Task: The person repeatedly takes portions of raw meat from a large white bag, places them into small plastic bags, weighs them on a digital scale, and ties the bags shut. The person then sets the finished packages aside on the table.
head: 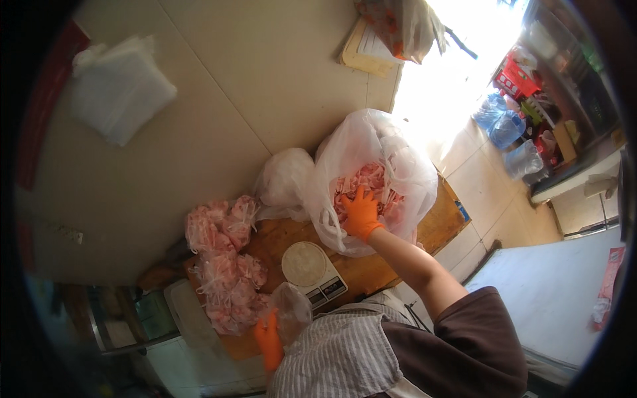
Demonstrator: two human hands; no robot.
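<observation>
My right hand (pixel 362 213), in an orange glove, reaches into a large white plastic bag (pixel 326 174). Its spread fingers rest on pink sliced raw meat (pixel 371 175) inside; the fingertips are partly sunk in the pieces. Low in the view, my left hand (pixel 268 341), gloved in orange too, grips the edge of a small clear plastic bag (pixel 294 311) in front of my apron. Between the hands, a white kitchen scale (pixel 304 263) with a round pan lies on the wooden table (pixel 271 231). Several filled bags of meat (pixel 231 278) are heaped left of the scale.
Another white plastic bag (pixel 288 176) sits against the tiled wall (pixel 224 114) beside the large one. A stack of clear bags (pixel 122 92) hangs on that wall. To the right are a white surface (pixel 542 293), large plastic bottles (pixel 502 124) and a red basket (pixel 517 77).
</observation>
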